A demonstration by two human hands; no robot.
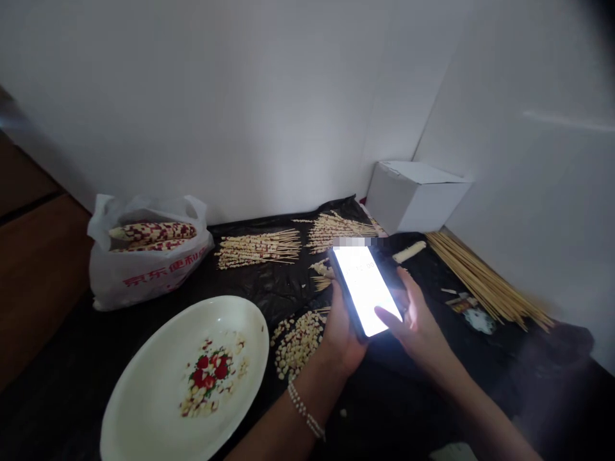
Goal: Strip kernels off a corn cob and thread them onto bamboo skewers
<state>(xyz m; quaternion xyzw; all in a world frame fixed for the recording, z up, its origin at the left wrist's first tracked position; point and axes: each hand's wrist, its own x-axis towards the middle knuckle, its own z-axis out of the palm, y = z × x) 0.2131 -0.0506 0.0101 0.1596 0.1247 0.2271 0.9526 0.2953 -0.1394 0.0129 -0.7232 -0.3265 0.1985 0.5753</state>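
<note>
A: Hand status?
B: Both busy. Left hand [342, 330] wraps the phone [368, 288] from its left and lower side. Right hand [416, 314] is closed around the lower right side, thumb over the lit screen. Can't tell if the thumb touches the glass.
A: Phone position?
B: Held up over the surface [283, 282], right of middle, tilted, screen facing the wearer. Screen is mostly washed out, top edge pixelated.
A: Anything on the wrists?
B: Beaded bracelet [305, 410] on the left one.
A: What's near the left hand?
B: Pile of loose kernels [298, 342], just beside it, partly covered by the hand. Further left, a white bowl [139, 384] with a red and green print and some kernels in it.
A: Behind that?
B: White plastic bag [148, 272] with red lettering, corn cobs [158, 234] showing at its open top. Right of the bag, two batches of sticks threaded with kernels: a near batch [259, 248] and a far batch [336, 230], side by side.
A: Right side?
B: Stripped cob [410, 251] just past the phone. White box [413, 192] in the corner, against the walls. Bare sticks [480, 275] lie in a long bundle along the right wall.
</note>
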